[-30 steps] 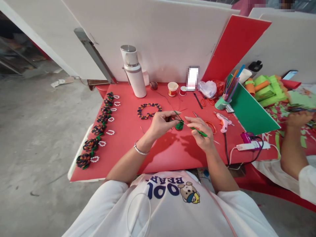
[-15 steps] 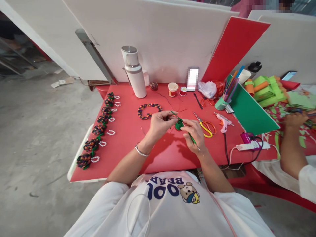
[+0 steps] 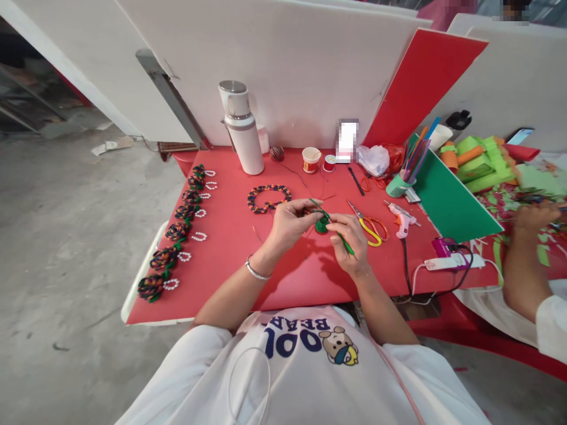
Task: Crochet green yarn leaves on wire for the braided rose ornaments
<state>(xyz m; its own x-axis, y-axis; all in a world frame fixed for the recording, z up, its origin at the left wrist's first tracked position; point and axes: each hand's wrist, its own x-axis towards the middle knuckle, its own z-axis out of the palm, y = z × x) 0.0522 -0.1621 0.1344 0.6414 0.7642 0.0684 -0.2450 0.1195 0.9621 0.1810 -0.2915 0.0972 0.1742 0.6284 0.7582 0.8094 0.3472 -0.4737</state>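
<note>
My right hand (image 3: 352,236) is closed around a slim crochet hook (image 3: 345,243) with a green handle, its tip pointing up and left. My left hand (image 3: 290,224) pinches green yarn (image 3: 315,203) close to the hook tip. Just under the fingertips lies a small green yarn bundle (image 3: 321,225), partly covered by the hands. The stitches between the fingers are too small to make out. Behind my left hand, a multicoloured braided ring (image 3: 257,192) rests on the red tabletop (image 3: 221,260).
Multicoloured knotted pieces (image 3: 163,258) with white bead loops line the left edge. Yellow-handled scissors (image 3: 371,232) and a pink glue gun (image 3: 403,221) lie right of my hands. A white thermos (image 3: 245,141) stands at the back. A co-worker's arm (image 3: 525,248) is at far right.
The hook in my right hand has shifted and turned slightly, and the green strand by my left fingertips sits a little differently. The camera view has moved very slightly.
</note>
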